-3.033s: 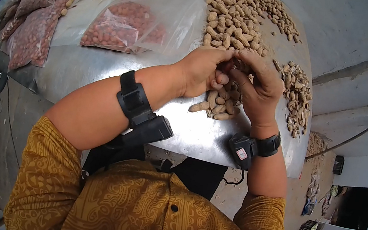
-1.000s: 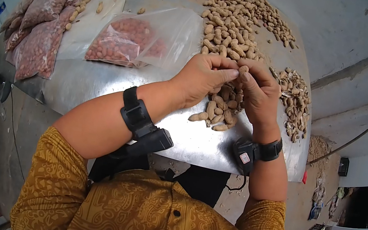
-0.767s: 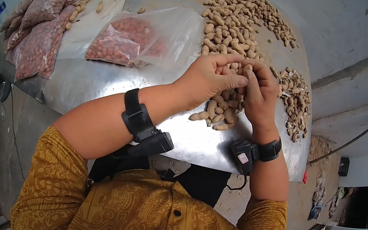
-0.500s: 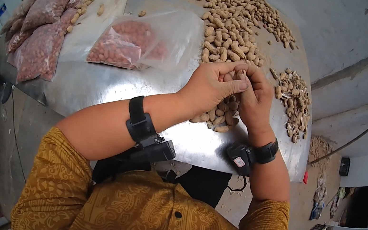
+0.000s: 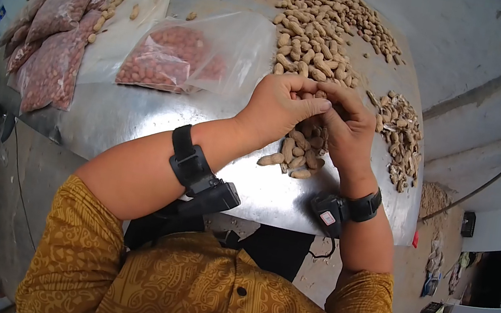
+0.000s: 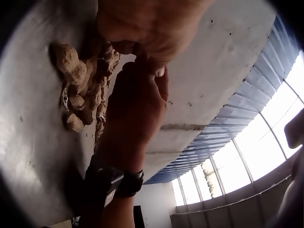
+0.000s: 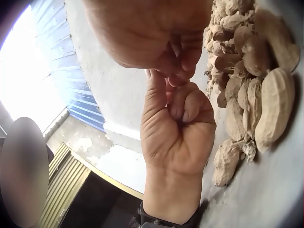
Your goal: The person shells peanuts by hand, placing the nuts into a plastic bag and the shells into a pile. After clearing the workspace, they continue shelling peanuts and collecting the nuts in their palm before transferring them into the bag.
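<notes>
Peanut pod: you pinched it between the fingertips of both hands, just above the near edge of the worktop; your fingers hid most of it.
Left hand: its grip was closed on the pod, fingers curled in, thumb pressed up toward the other hand.
Right hand: its grip pinched the same pod from the opposite side, probably so your thumbs could work against each other.
Small pile: whole pods lay directly under your hands, likely to keep them within easy reach.
Large heap: more pods spread toward the far edge.
Empty shells: these lay by the right edge, apart from the whole pods, seemingly to keep waste separate.
Kernel bag: it lay left of your hands, part filled with red kernels.
Filled bags: these were stacked at the far left corner.
</notes>
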{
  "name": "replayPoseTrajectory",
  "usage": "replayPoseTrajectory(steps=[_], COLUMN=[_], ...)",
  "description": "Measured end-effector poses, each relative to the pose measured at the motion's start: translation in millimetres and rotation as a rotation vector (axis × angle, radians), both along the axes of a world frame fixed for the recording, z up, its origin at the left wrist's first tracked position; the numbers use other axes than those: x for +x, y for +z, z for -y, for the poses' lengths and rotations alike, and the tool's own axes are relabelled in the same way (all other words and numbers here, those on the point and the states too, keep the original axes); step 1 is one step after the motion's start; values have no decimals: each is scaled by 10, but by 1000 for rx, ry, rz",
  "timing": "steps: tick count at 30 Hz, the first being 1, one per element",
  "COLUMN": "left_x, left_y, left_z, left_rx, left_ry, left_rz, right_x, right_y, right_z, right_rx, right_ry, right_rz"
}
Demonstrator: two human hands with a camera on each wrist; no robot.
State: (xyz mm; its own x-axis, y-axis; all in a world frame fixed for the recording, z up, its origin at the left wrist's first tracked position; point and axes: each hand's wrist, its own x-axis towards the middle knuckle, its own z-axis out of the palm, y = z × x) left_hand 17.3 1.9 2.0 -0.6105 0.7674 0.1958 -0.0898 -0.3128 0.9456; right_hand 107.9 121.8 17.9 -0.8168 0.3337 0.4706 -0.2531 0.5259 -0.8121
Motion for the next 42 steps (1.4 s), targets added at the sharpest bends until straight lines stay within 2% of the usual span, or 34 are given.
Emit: replayPoseTrajectory(steps=[4,10,16,25,28,31,34,40,42], left_x=[0,-28,2,38,22,32,-31,-29,-49], left_y=[128,120,83,89,43,79,44,42,10], left_z=[66,65,31,25,-19,5,29,20,17], left_rx=[-58,40,143,150,193,137,118,76,87], left_ry=[-16,-76,-78,7,33,14,-115,-212,-254], left_rz=[29,57,72,78,54,160,277,544,642], right_x=[13,27,22,-10,-9,-7,5,15,12], right_y=[28,35,40,-20,-15,-4,5,17,43], right_z=[48,25,63,80,64,77,80,29,43], right_rx=[-87,-497,-691,-972,-872,-768,-517,87,170], right_ry=[14,203,274,360,302,233,143,28,5], right_rz=[6,44,-10,-118,-113,-147,-130,-168,-182])
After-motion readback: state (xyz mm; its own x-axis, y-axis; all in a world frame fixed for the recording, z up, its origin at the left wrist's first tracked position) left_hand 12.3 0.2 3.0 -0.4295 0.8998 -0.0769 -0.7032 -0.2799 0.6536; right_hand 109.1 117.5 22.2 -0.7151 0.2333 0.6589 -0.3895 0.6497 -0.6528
